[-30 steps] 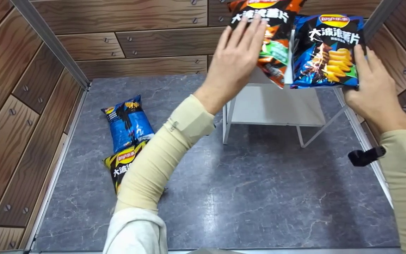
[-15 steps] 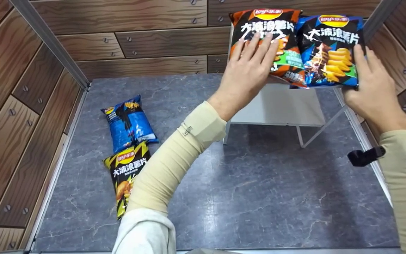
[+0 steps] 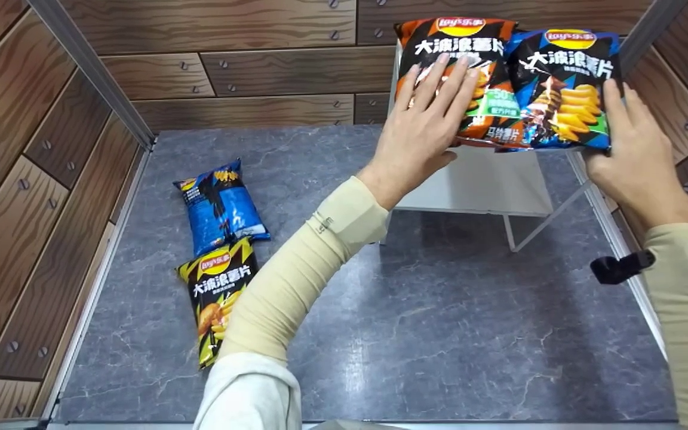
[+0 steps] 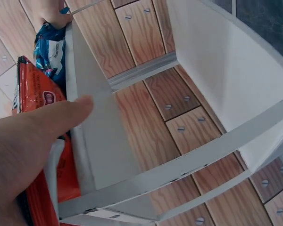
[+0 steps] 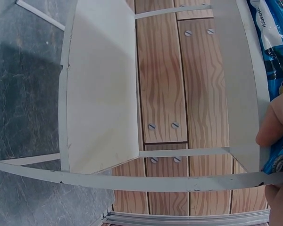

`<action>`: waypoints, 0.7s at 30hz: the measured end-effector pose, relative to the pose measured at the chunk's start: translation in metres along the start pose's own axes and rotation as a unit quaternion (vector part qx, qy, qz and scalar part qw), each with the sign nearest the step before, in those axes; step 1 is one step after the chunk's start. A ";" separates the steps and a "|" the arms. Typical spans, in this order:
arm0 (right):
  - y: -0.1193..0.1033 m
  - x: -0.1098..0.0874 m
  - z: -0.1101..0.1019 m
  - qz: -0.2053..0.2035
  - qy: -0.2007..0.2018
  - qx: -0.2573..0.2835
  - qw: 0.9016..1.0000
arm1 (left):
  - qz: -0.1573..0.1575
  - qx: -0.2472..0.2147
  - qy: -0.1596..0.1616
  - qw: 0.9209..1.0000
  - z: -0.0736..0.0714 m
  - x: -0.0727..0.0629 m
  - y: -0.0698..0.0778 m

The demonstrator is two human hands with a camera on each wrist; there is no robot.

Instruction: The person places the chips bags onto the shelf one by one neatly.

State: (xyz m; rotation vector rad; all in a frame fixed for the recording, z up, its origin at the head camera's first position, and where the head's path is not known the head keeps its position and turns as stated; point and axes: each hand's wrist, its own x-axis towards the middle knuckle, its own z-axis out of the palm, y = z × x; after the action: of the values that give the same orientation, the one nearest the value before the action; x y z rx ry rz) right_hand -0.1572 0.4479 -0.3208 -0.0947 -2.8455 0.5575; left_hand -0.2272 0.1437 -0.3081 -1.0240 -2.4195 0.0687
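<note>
An orange-and-black bag of potato chips lies on the upper level of a white metal rack. Flat across its printed front rests my left hand, fingers spread and straight. Beside it on the right lies a blue-and-black chip bag, the two bags' edges meeting. My right hand touches that bag's right edge with fairly straight fingers. In the left wrist view, the left thumb reaches past the orange bag over the shelf edge. The right thumb lies against the blue bag in the right wrist view.
On the grey marbled floor at the left lie a blue chip bag and a yellow-and-black chip bag, end to end. Wood-patterned walls enclose the space. The rack's lower shelf sits beneath the bags.
The left hand has moved right and slightly down with the orange bag, which now lies flat beside the blue bag. The right hand has stayed at the blue bag's edge.
</note>
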 end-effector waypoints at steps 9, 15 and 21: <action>-0.001 0.000 0.001 0.004 0.009 -0.004 1.000 | 0.007 -0.037 0.054 0.998 -0.004 -0.012 -0.008; -0.001 -0.001 0.000 0.004 0.005 -0.002 1.000 | -0.004 -0.089 0.099 0.991 -0.006 -0.022 -0.020; 0.000 -0.001 0.001 0.000 0.007 -0.004 1.000 | -0.035 -0.136 0.135 0.981 0.004 -0.037 -0.042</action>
State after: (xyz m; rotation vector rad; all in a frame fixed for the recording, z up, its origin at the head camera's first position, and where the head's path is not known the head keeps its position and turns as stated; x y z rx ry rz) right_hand -0.1563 0.4472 -0.3215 -0.1000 -2.8355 0.5428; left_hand -0.2355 0.0891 -0.3176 -0.9913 -2.2493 -0.4116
